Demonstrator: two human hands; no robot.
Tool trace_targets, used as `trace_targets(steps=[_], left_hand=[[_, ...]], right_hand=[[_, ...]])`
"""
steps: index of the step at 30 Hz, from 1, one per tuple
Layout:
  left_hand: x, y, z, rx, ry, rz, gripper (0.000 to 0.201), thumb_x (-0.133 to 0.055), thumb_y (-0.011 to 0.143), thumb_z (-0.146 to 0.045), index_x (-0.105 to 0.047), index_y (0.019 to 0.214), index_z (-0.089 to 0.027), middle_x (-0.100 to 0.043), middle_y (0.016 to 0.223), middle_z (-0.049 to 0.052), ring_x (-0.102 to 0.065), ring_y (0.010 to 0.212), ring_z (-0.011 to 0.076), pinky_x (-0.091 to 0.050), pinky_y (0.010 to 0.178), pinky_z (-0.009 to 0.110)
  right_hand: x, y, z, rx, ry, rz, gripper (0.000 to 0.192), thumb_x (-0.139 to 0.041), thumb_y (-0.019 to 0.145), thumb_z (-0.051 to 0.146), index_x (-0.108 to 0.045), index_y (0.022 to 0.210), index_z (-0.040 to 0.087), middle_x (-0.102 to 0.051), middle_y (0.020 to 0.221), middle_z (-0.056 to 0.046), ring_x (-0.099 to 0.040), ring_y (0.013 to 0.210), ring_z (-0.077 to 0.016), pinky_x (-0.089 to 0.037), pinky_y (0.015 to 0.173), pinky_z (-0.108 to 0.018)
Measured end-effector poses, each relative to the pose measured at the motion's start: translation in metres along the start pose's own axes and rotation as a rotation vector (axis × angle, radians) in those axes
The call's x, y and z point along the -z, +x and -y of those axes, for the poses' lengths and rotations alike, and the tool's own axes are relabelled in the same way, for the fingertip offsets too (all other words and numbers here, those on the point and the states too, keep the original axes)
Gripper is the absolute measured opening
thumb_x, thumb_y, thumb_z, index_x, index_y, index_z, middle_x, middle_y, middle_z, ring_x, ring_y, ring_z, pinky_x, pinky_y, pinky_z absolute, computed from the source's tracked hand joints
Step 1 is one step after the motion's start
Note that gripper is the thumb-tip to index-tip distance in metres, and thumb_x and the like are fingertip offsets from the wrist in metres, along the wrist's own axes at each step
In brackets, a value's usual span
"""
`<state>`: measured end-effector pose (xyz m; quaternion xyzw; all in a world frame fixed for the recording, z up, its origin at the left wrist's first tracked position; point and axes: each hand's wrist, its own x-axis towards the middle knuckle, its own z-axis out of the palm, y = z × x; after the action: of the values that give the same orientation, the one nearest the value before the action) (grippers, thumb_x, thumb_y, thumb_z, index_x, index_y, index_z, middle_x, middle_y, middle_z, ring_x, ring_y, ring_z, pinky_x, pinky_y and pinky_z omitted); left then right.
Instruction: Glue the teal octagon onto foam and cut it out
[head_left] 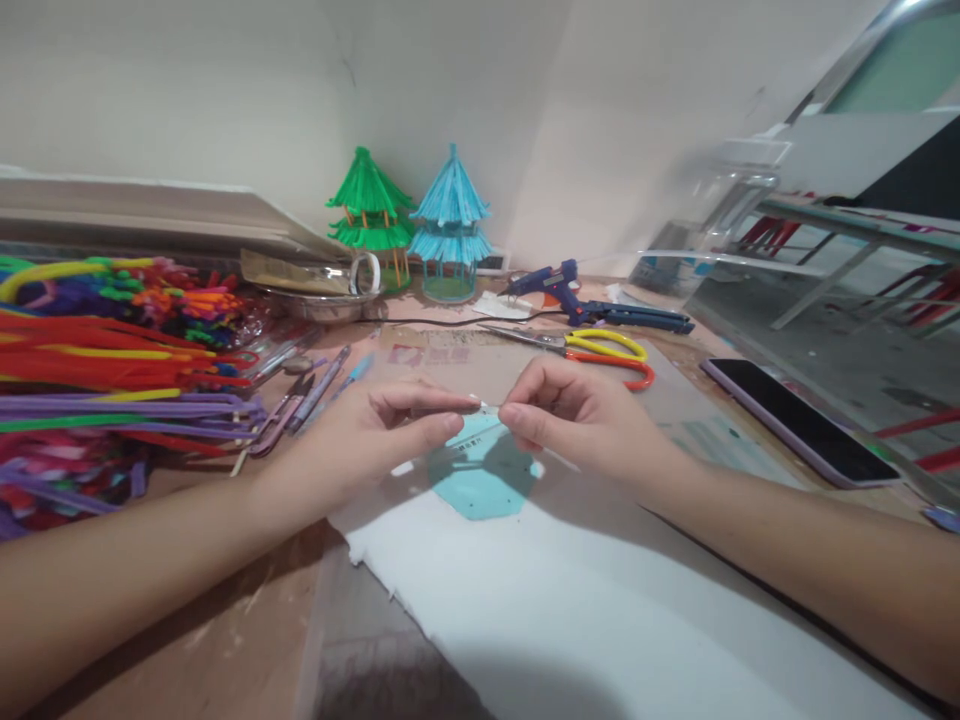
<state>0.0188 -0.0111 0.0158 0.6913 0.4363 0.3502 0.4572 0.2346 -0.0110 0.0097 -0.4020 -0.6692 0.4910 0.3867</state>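
My right hand [574, 410] is closed in a pinch, with thumb and forefinger pressed together on something small and thin that I cannot make out. Facing it, my left hand [397, 425] has its fingers stretched out and the thumb held apart from them. The fingertips of both hands are close together. Beneath them lies a light-blue, many-sided flat piece [480, 490] with small dark marks and a line of print. That piece rests on a large white sheet [525, 580] with a ragged left edge. Shadows of the hands fall across both.
Bundles of coloured pipe cleaners [97, 345] fill the left side. Green [371, 195] and blue [451, 200] pavilion models stand by the wall near a metal bowl [322, 303]. Scissors [600, 350], a glue gun [544, 282] and blue-handled pliers [637, 317] lie behind; a phone [795, 420] lies right.
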Motion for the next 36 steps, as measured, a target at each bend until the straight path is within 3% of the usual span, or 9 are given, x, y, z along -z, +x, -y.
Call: trace_targets(steps=[8, 16, 22, 24, 27, 29, 30, 34, 36], left_hand=[[-0.001, 0.001, -0.003, -0.007, -0.001, -0.054, 0.017, -0.077, 0.072, -0.034, -0.071, 0.066, -0.019, -0.069, 0.070, 0.001, -0.061, 0.065, 0.0145, -0.048, 0.059, 0.024], [0.003, 0.002, 0.001, -0.112, 0.094, -0.168, 0.028, -0.080, 0.071, -0.036, -0.059, 0.063, -0.019, -0.060, 0.067, -0.003, -0.056, 0.063, 0.0112, -0.043, 0.058, 0.022], [0.008, 0.000, -0.007, -0.186, 0.148, -0.240, 0.027, -0.069, 0.080, -0.042, -0.059, 0.067, -0.020, -0.061, 0.068, -0.003, -0.056, 0.063, 0.0130, -0.042, 0.058, 0.023], [0.008, 0.000, -0.012, -0.229, 0.226, -0.152, 0.027, -0.060, 0.087, -0.042, -0.063, 0.070, -0.021, -0.065, 0.070, -0.001, -0.059, 0.067, 0.0148, -0.045, 0.063, 0.024], [0.005, 0.001, -0.008, -0.208, 0.418, 0.092, 0.029, -0.052, 0.090, -0.042, -0.069, 0.078, -0.021, -0.071, 0.076, 0.001, -0.064, 0.074, 0.0182, -0.047, 0.068, 0.026], [0.002, 0.003, 0.000, -0.120, 0.500, 0.151, 0.033, -0.046, 0.092, -0.044, -0.069, 0.083, -0.021, -0.073, 0.081, 0.001, -0.065, 0.077, 0.0193, -0.047, 0.070, 0.027], [0.001, 0.003, 0.005, -0.078, 0.531, 0.157, 0.035, -0.044, 0.093, -0.046, -0.068, 0.084, -0.022, -0.073, 0.082, 0.001, -0.065, 0.078, 0.0195, -0.047, 0.070, 0.028], [-0.002, 0.005, 0.016, -0.042, 0.538, 0.103, 0.041, -0.039, 0.095, -0.051, -0.064, 0.079, -0.022, -0.070, 0.076, 0.001, -0.062, 0.074, 0.0195, -0.045, 0.068, 0.028], [-0.002, 0.005, 0.016, -0.038, 0.499, 0.081, 0.041, -0.040, 0.094, -0.051, -0.064, 0.076, -0.023, -0.068, 0.070, 0.001, -0.060, 0.067, 0.0183, -0.044, 0.062, 0.027]], right_hand=[[0.000, -0.002, 0.007, 0.081, -0.067, -0.014, 0.024, -0.074, 0.077, 0.038, -0.058, 0.073, 0.021, -0.059, 0.061, 0.003, -0.053, 0.054, -0.0119, -0.043, 0.051, -0.025], [0.001, -0.003, 0.011, 0.212, -0.162, -0.081, 0.018, -0.071, 0.080, 0.032, -0.060, 0.072, 0.020, -0.062, 0.063, 0.001, -0.055, 0.056, -0.0112, -0.043, 0.052, -0.023], [0.014, 0.002, 0.016, 0.216, 0.086, -0.118, 0.027, -0.079, 0.079, 0.036, -0.057, 0.073, 0.020, -0.060, 0.059, 0.005, -0.055, 0.052, -0.0088, -0.046, 0.053, -0.021], [0.024, 0.005, 0.020, 0.141, 0.262, 0.017, 0.033, -0.079, 0.080, 0.043, -0.055, 0.073, 0.021, -0.064, 0.059, 0.005, -0.059, 0.053, -0.0100, -0.048, 0.053, -0.022], [0.032, 0.007, 0.017, -0.150, 0.362, 0.537, 0.040, -0.079, 0.077, 0.053, -0.056, 0.071, 0.020, -0.075, 0.075, -0.004, -0.071, 0.069, -0.0177, -0.056, 0.060, -0.029], [0.031, 0.007, 0.007, -0.289, 0.344, 0.706, 0.041, -0.079, 0.076, 0.054, -0.060, 0.071, 0.019, -0.077, 0.091, -0.009, -0.074, 0.082, -0.0203, -0.059, 0.070, -0.034], [0.030, 0.008, 0.001, -0.288, 0.344, 0.639, 0.039, -0.079, 0.077, 0.054, -0.062, 0.072, 0.019, -0.077, 0.095, -0.008, -0.073, 0.084, -0.0189, -0.059, 0.074, -0.034], [0.036, 0.011, -0.019, -0.087, 0.403, 0.002, 0.033, -0.085, 0.072, 0.048, -0.066, 0.073, 0.021, -0.075, 0.089, -0.003, -0.070, 0.080, -0.0153, -0.058, 0.079, -0.030], [0.044, 0.010, -0.023, -0.064, 0.430, -0.172, 0.031, -0.086, 0.071, 0.044, -0.064, 0.072, 0.021, -0.071, 0.081, -0.002, -0.067, 0.073, -0.0146, -0.058, 0.073, -0.029]])
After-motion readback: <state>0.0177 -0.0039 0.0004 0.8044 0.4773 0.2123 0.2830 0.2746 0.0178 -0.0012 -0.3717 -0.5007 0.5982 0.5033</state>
